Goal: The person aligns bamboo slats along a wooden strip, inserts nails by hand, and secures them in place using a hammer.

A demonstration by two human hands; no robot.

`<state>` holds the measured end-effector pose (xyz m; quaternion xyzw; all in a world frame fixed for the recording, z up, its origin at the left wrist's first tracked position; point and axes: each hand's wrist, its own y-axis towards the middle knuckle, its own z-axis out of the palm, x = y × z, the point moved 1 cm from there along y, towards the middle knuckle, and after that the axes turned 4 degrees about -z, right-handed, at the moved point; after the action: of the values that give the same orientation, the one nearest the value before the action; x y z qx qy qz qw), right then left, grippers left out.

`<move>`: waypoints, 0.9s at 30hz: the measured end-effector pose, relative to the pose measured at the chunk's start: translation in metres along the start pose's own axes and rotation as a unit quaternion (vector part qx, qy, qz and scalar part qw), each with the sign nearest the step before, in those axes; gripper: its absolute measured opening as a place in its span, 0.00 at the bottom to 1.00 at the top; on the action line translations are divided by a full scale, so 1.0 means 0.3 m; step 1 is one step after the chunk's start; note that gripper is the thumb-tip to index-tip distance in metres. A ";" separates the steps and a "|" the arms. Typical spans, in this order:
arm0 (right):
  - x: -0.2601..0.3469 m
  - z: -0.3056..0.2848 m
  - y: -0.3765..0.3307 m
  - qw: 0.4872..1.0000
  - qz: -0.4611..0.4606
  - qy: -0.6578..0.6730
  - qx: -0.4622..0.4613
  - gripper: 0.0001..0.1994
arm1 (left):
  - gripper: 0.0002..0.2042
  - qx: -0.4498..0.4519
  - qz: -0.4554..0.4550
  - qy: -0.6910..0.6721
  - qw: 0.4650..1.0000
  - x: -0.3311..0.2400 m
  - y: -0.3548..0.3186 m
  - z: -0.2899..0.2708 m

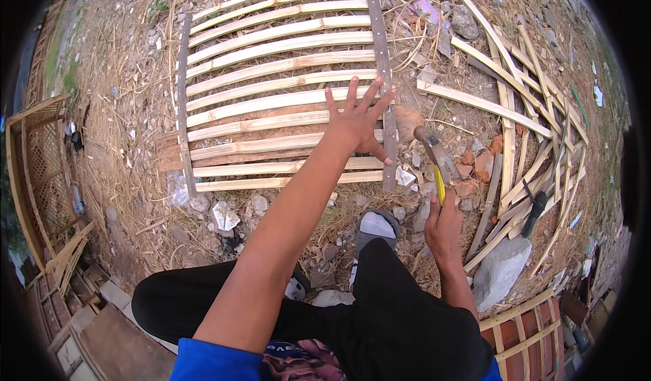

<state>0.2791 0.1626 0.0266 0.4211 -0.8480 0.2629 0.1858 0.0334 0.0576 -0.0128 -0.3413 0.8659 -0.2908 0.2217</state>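
A frame of pale bamboo slats (271,103) lies on the ground, its slats running between a dark wooden rail (183,96) on the left and another dark rail (380,35) on the right. My left hand (359,120) is spread flat over the slat ends and the right rail, fingers apart. In my right hand (444,228) is a hammer (439,157) with a yellow handle and a metal head, gripped by the handle. The hammer head is just right of the rail, apart from it. A brown board (169,152) lies under the lower slats.
Loose bamboo strips (542,110) are heaped at the right, with a black-handled tool (536,213) on them. Broken bricks (483,165) and a grey stone (502,271) lie near my right hand. A lattice panel (51,171) leans at far left. Slatted wood (529,337) stands at lower right.
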 end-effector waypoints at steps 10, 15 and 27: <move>0.104 0.004 0.008 0.997 -0.069 0.025 -0.001 0.09 | 0.71 -0.018 -0.003 -0.013 1.000 0.026 -0.004 0.001; 0.053 -0.076 -0.018 0.977 -0.209 0.036 -0.024 0.08 | 0.71 -0.022 0.015 -0.022 0.999 -0.012 0.019 -0.010; -0.025 0.063 0.016 0.998 -0.056 -0.001 0.004 0.09 | 0.72 -0.021 0.010 -0.018 1.000 -0.002 0.012 -0.006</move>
<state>0.2776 0.1583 0.0061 0.4690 -0.8223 0.2549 0.1975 0.0311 0.0607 -0.0137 -0.3426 0.8710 -0.2638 0.2331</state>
